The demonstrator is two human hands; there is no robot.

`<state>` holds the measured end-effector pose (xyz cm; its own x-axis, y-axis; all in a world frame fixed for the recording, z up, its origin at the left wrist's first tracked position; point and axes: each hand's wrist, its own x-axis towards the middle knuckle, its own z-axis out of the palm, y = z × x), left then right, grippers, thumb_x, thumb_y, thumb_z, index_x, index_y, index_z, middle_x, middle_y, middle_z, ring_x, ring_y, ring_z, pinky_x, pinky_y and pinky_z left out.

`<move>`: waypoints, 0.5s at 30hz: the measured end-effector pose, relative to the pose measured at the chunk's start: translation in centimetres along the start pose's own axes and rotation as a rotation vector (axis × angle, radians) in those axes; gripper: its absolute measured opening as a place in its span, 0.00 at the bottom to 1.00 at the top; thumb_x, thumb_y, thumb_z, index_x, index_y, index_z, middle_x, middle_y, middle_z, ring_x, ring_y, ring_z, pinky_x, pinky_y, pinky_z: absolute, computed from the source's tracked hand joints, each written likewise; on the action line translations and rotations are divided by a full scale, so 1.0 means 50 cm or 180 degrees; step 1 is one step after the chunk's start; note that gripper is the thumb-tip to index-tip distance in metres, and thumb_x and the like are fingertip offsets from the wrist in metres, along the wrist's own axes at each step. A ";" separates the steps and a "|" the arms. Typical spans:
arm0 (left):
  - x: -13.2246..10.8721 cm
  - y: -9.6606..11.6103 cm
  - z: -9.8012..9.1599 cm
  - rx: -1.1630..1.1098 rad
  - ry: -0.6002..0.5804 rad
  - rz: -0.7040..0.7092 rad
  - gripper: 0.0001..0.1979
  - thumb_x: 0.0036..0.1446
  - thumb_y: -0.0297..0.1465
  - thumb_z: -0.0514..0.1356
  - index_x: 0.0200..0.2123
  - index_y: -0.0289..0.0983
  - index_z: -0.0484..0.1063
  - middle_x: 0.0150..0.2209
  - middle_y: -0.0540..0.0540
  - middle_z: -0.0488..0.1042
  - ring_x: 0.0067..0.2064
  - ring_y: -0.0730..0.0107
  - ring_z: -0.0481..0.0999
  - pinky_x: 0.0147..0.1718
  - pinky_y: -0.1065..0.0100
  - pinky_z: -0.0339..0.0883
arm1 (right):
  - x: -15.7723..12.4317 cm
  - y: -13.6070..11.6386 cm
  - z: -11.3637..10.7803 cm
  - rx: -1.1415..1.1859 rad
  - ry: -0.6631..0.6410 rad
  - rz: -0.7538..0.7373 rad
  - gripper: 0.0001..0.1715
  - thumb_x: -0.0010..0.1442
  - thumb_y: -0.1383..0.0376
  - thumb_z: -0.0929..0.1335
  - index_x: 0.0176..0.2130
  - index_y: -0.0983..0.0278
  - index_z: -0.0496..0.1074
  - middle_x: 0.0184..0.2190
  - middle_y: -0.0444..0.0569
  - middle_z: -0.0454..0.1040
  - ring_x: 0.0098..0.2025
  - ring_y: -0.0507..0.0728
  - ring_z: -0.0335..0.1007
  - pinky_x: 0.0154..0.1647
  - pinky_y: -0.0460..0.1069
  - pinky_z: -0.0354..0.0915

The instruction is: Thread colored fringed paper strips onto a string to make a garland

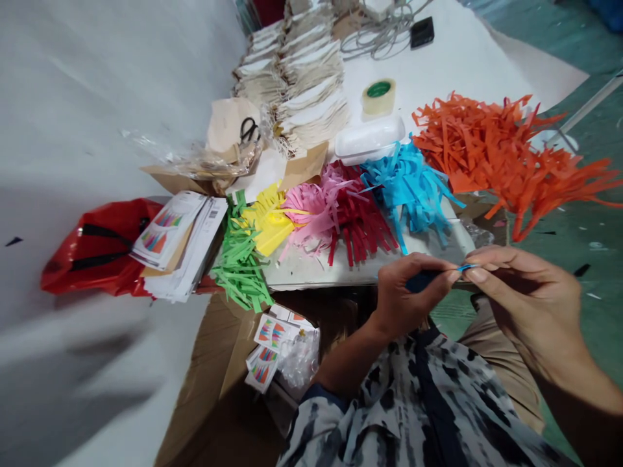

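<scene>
My left hand [411,295] grips a dark blue object [421,280], mostly hidden by its fingers. My right hand [528,301] pinches a thin light blue paper strip [467,267] between finger and thumb, close to my left fingertips. Just beyond my hands lie bundles of cut paper fringe: a light blue bundle [409,191] is nearest, with a large orange one [501,155] to its right. Red [357,224], pink [311,211], yellow [267,220] and green [238,263] bundles run leftward along the white table [331,275].
Stacks of cream paper tags [296,84] lie behind the bundles, near black scissors [249,130], a tape roll [378,97] and a white plastic tray [368,139]. Printed cards [170,233] sit beside a red bag [100,246]. Below, an open cardboard box [214,370] holds more cards.
</scene>
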<state>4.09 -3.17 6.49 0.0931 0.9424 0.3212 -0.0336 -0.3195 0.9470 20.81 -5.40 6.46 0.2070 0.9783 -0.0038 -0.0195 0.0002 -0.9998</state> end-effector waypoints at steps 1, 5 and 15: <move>0.001 0.000 0.002 0.0113 0.0007 0.0172 0.09 0.64 0.37 0.68 0.38 0.36 0.81 0.35 0.45 0.83 0.37 0.70 0.82 0.42 0.68 0.76 | 0.000 0.001 -0.002 0.0114 -0.0033 0.0071 0.15 0.56 0.56 0.81 0.42 0.57 0.82 0.39 0.44 0.79 0.38 0.51 0.77 0.43 0.43 0.73; 0.007 -0.001 0.007 0.0334 0.0054 0.0593 0.06 0.66 0.33 0.66 0.38 0.36 0.79 0.35 0.45 0.82 0.36 0.70 0.80 0.41 0.67 0.75 | 0.002 0.003 -0.007 0.0285 -0.0177 0.0215 0.16 0.53 0.59 0.83 0.41 0.57 0.82 0.38 0.42 0.80 0.38 0.51 0.77 0.41 0.41 0.73; 0.008 -0.003 0.004 0.0262 -0.0017 0.0440 0.09 0.65 0.36 0.68 0.38 0.36 0.80 0.35 0.46 0.83 0.36 0.71 0.81 0.39 0.70 0.74 | -0.003 -0.018 -0.012 -0.0034 -0.0272 -0.0076 0.11 0.59 0.58 0.80 0.42 0.55 0.84 0.40 0.42 0.81 0.40 0.51 0.78 0.45 0.43 0.72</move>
<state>4.35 -2.78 6.45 0.0984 0.8884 0.4483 0.0352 -0.4533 0.8907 21.36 -5.68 7.34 0.1231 0.9922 0.0213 -0.0049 0.0221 -0.9997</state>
